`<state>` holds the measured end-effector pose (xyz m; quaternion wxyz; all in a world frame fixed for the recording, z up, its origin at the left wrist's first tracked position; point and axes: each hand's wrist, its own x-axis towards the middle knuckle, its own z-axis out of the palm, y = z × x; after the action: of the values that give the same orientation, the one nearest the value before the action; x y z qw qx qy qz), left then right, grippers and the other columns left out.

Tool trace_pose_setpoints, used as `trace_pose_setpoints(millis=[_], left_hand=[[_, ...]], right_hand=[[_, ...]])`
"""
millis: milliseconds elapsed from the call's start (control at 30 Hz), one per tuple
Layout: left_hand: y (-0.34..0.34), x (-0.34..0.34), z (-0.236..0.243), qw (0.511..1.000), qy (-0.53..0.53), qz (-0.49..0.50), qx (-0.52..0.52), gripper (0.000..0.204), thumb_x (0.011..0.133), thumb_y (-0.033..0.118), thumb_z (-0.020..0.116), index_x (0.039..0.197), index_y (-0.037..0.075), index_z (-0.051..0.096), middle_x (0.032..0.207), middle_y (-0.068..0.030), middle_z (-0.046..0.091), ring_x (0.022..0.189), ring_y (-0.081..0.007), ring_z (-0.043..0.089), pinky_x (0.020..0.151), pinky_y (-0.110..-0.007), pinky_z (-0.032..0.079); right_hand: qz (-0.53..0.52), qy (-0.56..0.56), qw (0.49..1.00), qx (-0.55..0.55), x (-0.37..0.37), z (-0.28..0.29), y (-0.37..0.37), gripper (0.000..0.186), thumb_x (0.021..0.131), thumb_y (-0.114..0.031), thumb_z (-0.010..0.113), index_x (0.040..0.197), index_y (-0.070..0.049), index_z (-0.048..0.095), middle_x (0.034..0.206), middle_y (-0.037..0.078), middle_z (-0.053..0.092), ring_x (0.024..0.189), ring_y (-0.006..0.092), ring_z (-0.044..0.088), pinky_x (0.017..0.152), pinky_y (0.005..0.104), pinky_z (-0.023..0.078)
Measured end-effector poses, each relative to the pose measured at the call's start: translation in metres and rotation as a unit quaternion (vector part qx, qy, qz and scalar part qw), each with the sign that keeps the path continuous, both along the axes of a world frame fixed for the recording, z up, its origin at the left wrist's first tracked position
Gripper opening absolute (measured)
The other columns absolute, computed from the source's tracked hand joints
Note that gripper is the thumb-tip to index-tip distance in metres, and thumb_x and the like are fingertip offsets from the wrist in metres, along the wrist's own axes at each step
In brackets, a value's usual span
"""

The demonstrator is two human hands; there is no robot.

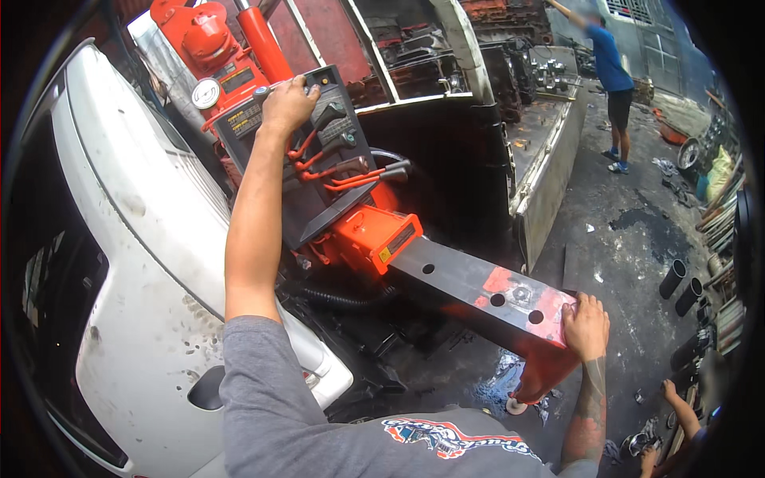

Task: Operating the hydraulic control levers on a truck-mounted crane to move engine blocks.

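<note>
Head view: left hand point(288, 103) raised on control panel point(319, 151).

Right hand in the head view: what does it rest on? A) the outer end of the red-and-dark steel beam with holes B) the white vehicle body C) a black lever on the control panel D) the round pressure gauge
A: the right hand lies on the end of the steel beam, while the left hand is up at the control panel.

The person wears a grey short-sleeved cotton T-shirt point(271, 398) with a red, white and blue printed emblem point(450, 436) across the chest. Both forearms are bare. A dark tattoo point(594, 390) runs along the right forearm.
</note>
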<state>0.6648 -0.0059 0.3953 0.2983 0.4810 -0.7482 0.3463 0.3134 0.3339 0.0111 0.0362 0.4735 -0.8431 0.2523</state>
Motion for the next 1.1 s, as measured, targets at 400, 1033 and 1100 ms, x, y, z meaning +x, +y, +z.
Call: trace_pose_setpoints(millis=[400,1033,1100], left_hand=[[-0.071,-0.037,-0.095,0.95,-0.234,-0.203,0.038,0.018,0.087,0.022,0.063,0.082,0.005,0.063,0.08,-0.0136,0.062,0.081,-0.0335,0.065,0.074,-0.044,0.053],[-0.161,-0.092,-0.035,0.955,-0.227,-0.188,-0.025,0.034,0.094,0.033,0.06,0.08,0.004,0.071,0.081,-0.0164,0.069,0.079,-0.0356,0.067,0.074,-0.047,0.051],[-0.171,-0.098,-0.033,0.962,-0.21,-0.17,0.037,0.035,0.093,0.033,0.06,0.081,0.001,0.071,0.079,-0.0202,0.067,0.08,-0.038,0.065,0.074,-0.048,0.049]], right_hand=[[0.008,-0.034,0.999,-0.008,0.0,0.009,0.001,0.043,0.09,-0.03,0.063,0.12,0.001,0.061,0.112,0.017,0.062,0.108,0.0355,0.057,0.092,0.046,0.044],[-0.028,-0.074,0.997,-0.011,0.001,0.014,-0.009,0.041,0.084,-0.027,0.07,0.114,0.0,0.062,0.112,0.017,0.062,0.106,0.0344,0.057,0.092,0.0453,0.043],[-0.02,-0.079,0.996,-0.029,0.0,0.015,-0.007,0.04,0.083,-0.025,0.072,0.113,-0.001,0.062,0.111,0.017,0.063,0.105,0.0344,0.058,0.092,0.0451,0.043]])
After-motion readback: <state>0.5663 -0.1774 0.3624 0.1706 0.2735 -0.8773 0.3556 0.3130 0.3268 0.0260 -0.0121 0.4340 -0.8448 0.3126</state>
